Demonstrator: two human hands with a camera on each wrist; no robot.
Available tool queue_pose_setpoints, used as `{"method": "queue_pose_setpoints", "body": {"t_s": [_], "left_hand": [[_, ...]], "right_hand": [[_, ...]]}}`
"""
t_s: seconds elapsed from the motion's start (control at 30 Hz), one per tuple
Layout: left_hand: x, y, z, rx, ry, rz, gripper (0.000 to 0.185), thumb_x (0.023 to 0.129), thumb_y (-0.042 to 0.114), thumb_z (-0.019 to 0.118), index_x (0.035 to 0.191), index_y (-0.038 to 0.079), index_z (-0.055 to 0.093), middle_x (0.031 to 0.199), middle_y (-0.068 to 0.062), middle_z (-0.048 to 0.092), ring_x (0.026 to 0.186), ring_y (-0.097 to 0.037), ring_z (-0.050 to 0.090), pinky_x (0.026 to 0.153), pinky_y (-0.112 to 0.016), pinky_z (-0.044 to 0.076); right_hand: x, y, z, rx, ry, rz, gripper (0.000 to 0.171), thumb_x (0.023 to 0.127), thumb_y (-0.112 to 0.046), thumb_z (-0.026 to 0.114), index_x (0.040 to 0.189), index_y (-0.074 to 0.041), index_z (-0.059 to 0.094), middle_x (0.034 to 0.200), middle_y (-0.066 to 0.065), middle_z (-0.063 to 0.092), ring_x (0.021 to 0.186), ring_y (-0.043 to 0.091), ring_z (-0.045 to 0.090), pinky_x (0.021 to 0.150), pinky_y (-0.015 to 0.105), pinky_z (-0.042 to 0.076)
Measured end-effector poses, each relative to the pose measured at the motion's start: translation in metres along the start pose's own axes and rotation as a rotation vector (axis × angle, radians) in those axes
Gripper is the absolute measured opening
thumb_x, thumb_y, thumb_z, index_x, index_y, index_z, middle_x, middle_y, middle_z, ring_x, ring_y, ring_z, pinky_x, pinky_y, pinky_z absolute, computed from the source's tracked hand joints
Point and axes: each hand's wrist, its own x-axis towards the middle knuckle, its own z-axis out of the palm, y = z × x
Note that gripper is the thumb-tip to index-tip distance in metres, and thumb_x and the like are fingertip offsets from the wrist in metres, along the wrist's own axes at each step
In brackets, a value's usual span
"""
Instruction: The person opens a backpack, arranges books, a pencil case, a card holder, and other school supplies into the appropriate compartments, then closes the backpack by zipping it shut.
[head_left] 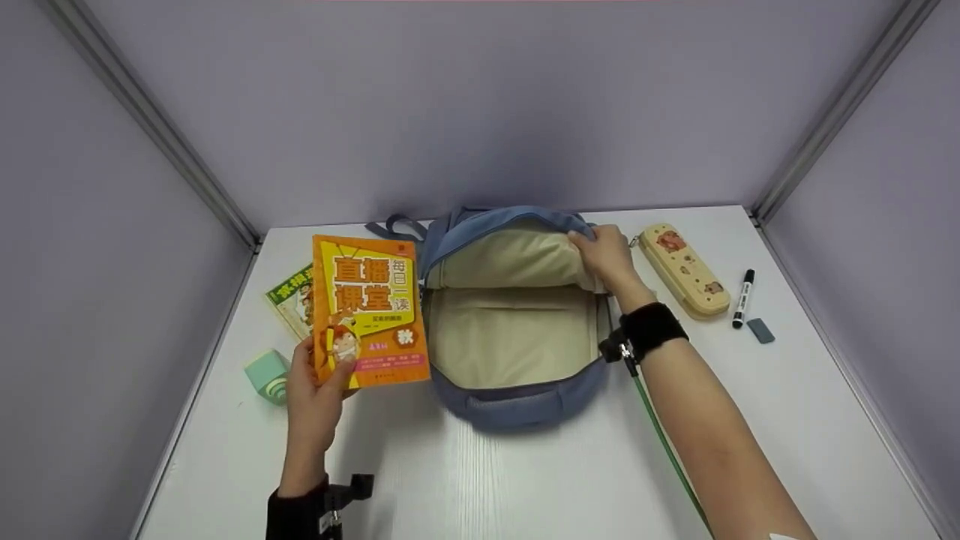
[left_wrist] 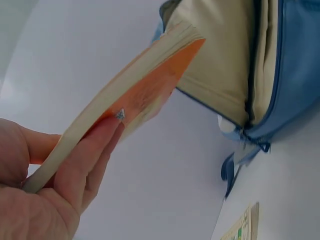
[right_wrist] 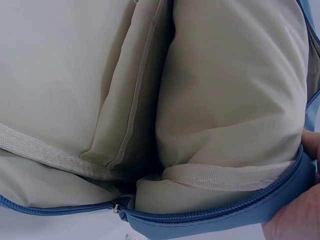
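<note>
A blue backpack [head_left: 517, 397] lies open on the white table, its cream lining [head_left: 510, 330] showing. My right hand [head_left: 606, 255] grips the backpack's upper flap at its right edge and holds it up; in the right wrist view the blue zipper edge [right_wrist: 220, 215] runs along the bottom beside my fingers [right_wrist: 300, 220]. My left hand [head_left: 319, 386] pinches the lower corner of an orange book [head_left: 369, 307], held above the table just left of the backpack. The left wrist view shows the orange book [left_wrist: 145, 95] edge-on, close to the backpack's opening [left_wrist: 225, 70].
A second, green-covered book [head_left: 292, 300] lies under the orange one. A mint-green tape dispenser [head_left: 268, 373] stands by my left hand. Right of the backpack lie a yellow pencil case [head_left: 684, 268], a black marker [head_left: 743, 298] and a grey eraser [head_left: 760, 330]. Partition walls enclose the table.
</note>
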Motion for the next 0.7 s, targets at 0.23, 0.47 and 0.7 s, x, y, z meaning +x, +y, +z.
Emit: {"method": "queue_pose_setpoints", "body": {"t_s": [0.23,0.47,0.7], "left_hand": [[-0.002,0.002,0.017,-0.210,-0.089,-0.041,0.053,0.097,0.003,0.059,0.143,0.015,0.036,0.124,-0.017,0.056,0.096,-0.029,0.069,0.076,-0.040,0.057],[-0.004,-0.006,0.030,-0.248,-0.216,0.001,0.055,0.096,0.003,0.061,0.147,0.011,0.039,0.118,-0.023,0.056,0.090,-0.030,0.069,0.069,-0.039,0.058],[-0.003,-0.019,0.042,-0.175,-0.373,0.020,0.060,0.097,0.008,0.062,0.151,0.006,0.036,0.117,-0.022,0.060,0.086,-0.029,0.068,0.064,-0.035,0.058]], "right_hand": [[-0.001,0.000,-0.002,-0.015,0.012,-0.001,0.042,0.097,-0.032,0.061,0.064,-0.010,0.046,0.063,0.002,0.047,0.063,0.022,0.045,0.060,0.034,0.037],[-0.001,0.002,-0.002,-0.001,-0.020,-0.023,0.045,0.099,-0.034,0.058,0.063,-0.011,0.043,0.054,-0.002,0.040,0.050,0.016,0.040,0.054,0.033,0.035],[-0.003,0.003,-0.002,-0.010,-0.001,-0.048,0.046,0.098,-0.033,0.059,0.062,-0.012,0.041,0.053,-0.003,0.038,0.050,0.016,0.039,0.055,0.032,0.034]]}}
